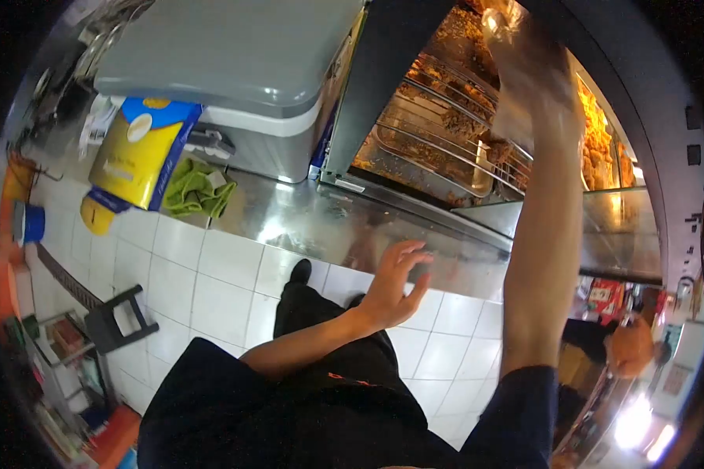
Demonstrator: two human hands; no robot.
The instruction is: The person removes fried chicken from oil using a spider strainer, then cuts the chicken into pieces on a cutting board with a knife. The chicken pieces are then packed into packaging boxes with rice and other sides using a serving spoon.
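Observation:
My right arm stretches up into a lit warming cabinet [426, 148] with wire racks and orange-brown crumbs inside. My right hand [528, 74] is smeared by motion and seems wrapped in clear plastic; its fingers and anything in them cannot be made out. Golden fried food [594, 141] is heaped behind glass to the right of that arm. Held in front of my body, my left hand [399, 285] is open, fingers loosely curved and apart, with nothing in it. It is close to the edge of the steel counter [278, 215].
Left on the counter are a grey-lidded bin [219, 59], a yellow and blue packet [141, 152] and a green cloth [199, 187]. A black stool [121, 328] stands on the tiled floor. Another person's hand [631, 345] shows at the right.

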